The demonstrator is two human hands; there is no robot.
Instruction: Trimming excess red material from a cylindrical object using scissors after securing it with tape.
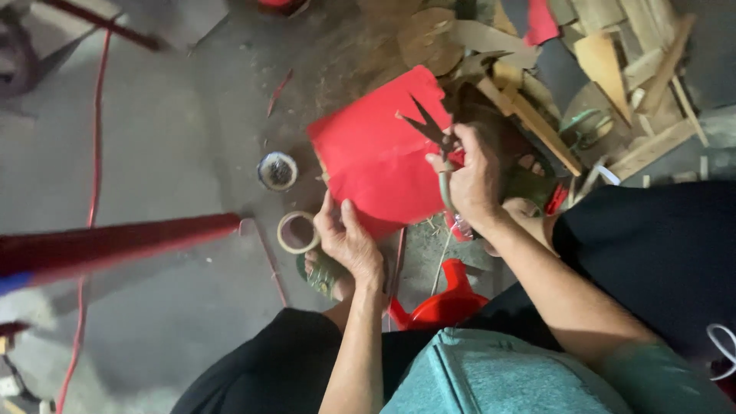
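My left hand (346, 239) pinches the lower edge of a red sheet of paper (376, 153) and holds it up over the floor. My right hand (474, 178) grips a pair of scissors (427, 127) with green handles, its dark blades apart and pointing up-left into the sheet's right edge. A notch is cut into the top right edge of the paper.
A roll of tape (297, 232) and a small round tin (277, 170) lie on the concrete floor left of the paper. A red pole (115, 245) reaches in from the left. Wood scraps (613, 69) pile at the top right. A red plastic stool (445, 303) sits below me.
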